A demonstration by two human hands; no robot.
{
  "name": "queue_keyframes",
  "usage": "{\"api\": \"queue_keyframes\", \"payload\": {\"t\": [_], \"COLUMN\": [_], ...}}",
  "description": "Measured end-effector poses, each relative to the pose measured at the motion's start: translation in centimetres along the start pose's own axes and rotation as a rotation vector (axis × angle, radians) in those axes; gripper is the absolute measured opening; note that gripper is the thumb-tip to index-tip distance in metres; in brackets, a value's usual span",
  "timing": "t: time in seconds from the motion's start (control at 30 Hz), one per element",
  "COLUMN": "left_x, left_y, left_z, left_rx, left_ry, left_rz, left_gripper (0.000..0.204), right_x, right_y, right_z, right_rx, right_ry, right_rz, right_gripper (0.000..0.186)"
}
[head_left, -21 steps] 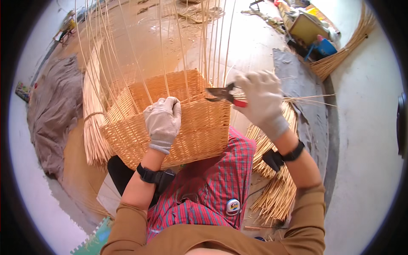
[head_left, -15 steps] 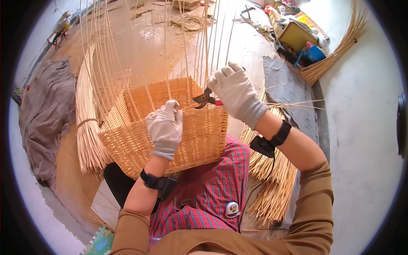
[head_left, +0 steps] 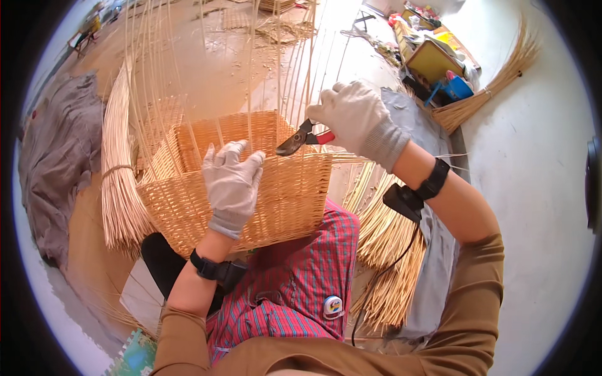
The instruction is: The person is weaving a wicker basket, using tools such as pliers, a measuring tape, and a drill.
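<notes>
A woven rectangular wicker basket (head_left: 282, 207) sits over my lap, with thin upright canes (head_left: 249, 75) rising from it. My gloved left hand (head_left: 232, 185) is at its near rim, fingers apart and bent a little over the edge. My gloved right hand (head_left: 357, 119) grips red-handled pruning shears (head_left: 295, 141) above the basket's right part, their dark blades pointing left at the rim among the canes. Whether the blades touch a cane I cannot tell. A small white tape measure (head_left: 332, 305) lies on the red checked cloth (head_left: 288, 319) over my lap.
Tied cane bundles lie left (head_left: 119, 207) and right (head_left: 389, 276). Grey-brown cloth (head_left: 47, 150) is at the left, a grey sheet (head_left: 426, 138) at the right. A cluttered yellow box (head_left: 433, 59), blue container (head_left: 458, 88) and another bundle (head_left: 486, 94) stand at the back right.
My left hand's fingers have spread from a closer grip on the rim. My right hand has moved left with the shears, whose blades sit lower and further left. The view has shifted slightly.
</notes>
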State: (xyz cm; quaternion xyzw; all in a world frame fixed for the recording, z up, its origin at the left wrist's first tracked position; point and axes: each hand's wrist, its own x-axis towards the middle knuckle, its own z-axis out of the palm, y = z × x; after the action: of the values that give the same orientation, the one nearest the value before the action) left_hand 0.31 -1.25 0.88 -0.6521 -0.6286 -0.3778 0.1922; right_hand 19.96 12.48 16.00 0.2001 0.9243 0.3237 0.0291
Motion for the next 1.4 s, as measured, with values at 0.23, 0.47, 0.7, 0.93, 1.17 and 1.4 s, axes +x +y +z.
{"api": "queue_keyframes", "payload": {"t": [0.23,0.47,0.7,0.93,1.17,1.4], "left_x": [0.2,0.5,-0.3,-0.7,0.8,2.2], "left_y": [-2.6,-3.7,-3.4,-3.0,2.2,3.2], "left_z": [-2.0,-1.8,-0.2,-1.1,1.8,5.1], "left_rx": [0.244,0.211,0.284,0.240,0.063,0.084], "left_ry": [-0.170,-0.296,-0.227,-0.161,-0.094,-0.182], "left_rz": [-0.095,-0.080,-0.106,-0.132,0.064,-0.070], "left_gripper": [0.014,0.017,0.018,0.012,0.020,0.009], "right_x": [3.8,6.8,8.4,7.2,2.2,-0.2], "right_y": [-2.1,-3.0,-3.4,-4.4,2.5,1.7], "right_z": [0.4,0.3,-0.3,-1.2,-2.1,1.7], "right_rx": [-0.025,-0.096,-0.123,0.007,-0.022,-0.148], "right_ry": [0.125,-0.020,-0.098,-0.398,-0.632,-0.261], "right_rz": [-0.097,-0.182,-0.229,-0.121,0.020,-0.054], "right_gripper": [0.011,0.013,0.016,0.019,0.020,0.014]}}
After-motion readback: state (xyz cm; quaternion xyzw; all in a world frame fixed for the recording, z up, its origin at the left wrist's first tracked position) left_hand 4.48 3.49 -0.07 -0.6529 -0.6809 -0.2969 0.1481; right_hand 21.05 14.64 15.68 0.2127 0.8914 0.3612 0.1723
